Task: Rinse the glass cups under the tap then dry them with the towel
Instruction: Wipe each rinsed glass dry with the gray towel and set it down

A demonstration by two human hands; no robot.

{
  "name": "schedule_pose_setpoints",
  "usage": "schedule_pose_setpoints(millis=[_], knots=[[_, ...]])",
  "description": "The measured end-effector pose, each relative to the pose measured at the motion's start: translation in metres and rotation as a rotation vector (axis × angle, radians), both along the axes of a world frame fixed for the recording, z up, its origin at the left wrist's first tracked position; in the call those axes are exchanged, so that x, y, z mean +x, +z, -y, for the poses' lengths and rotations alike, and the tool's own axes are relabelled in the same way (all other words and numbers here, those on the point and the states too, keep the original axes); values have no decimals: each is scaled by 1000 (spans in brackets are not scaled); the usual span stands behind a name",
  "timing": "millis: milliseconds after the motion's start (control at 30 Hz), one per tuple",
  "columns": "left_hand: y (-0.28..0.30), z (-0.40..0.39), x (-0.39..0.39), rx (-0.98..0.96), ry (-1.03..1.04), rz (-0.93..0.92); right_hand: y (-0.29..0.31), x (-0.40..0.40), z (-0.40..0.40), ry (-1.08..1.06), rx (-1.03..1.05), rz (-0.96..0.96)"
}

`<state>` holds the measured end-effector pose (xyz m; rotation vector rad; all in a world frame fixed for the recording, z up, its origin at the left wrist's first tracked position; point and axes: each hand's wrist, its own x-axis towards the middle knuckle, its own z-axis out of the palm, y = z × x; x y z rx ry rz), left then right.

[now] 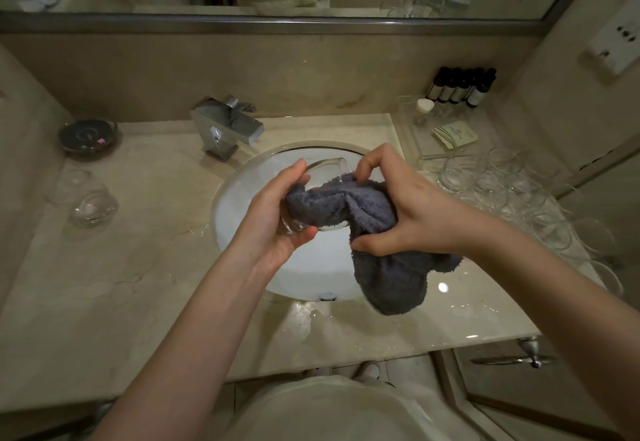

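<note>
Your two bare forearms rise from the lower corners and meet at mid-frame. Your left hand (277,215) sits left of centre, palm turned inward, fingers curled up and thumb hooked underneath — a cupping grip. Your right hand (398,208) lies right of centre, back upward, fingers bent down — thumb pinching at its lower edge.

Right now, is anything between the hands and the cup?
Nothing on the left: the left hand grips the glass cup directly. The grey towel lies between the right hand and the cup, stuffed inside it.
</note>
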<state>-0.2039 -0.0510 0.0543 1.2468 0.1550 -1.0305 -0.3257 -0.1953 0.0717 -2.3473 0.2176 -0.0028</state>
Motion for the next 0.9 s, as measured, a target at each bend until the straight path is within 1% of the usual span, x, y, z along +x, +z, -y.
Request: schedule_pose_setpoints(millis=[100, 200, 267, 367, 467, 667, 767, 900], knots=[[-1, 0, -1, -7, 0, -8, -1, -3, 0, -21, -57, 119], [-3, 0, 0, -9, 2, -16, -5, -7, -1, -74, -21, 187], [-5, 0, 2, -27, 3, -42, -7, -8, -2, -77, 13, 197], [-4, 1, 3, -60, 10, -89, -10, -9, -3, -39, 12, 190], [-3, 4, 2, -69, 22, -89, -13, -10, -7, -21, 10, 171], [-3, 10, -7, -29, -16, 33, -10, -2, -9, -25, 54, 136], [-3, 11, -11, -9, -35, 144, -7, 1, -7, -33, 55, 83], [-7, 10, -16, -34, -29, 274, -7, 2, -8, -60, 92, 2]])
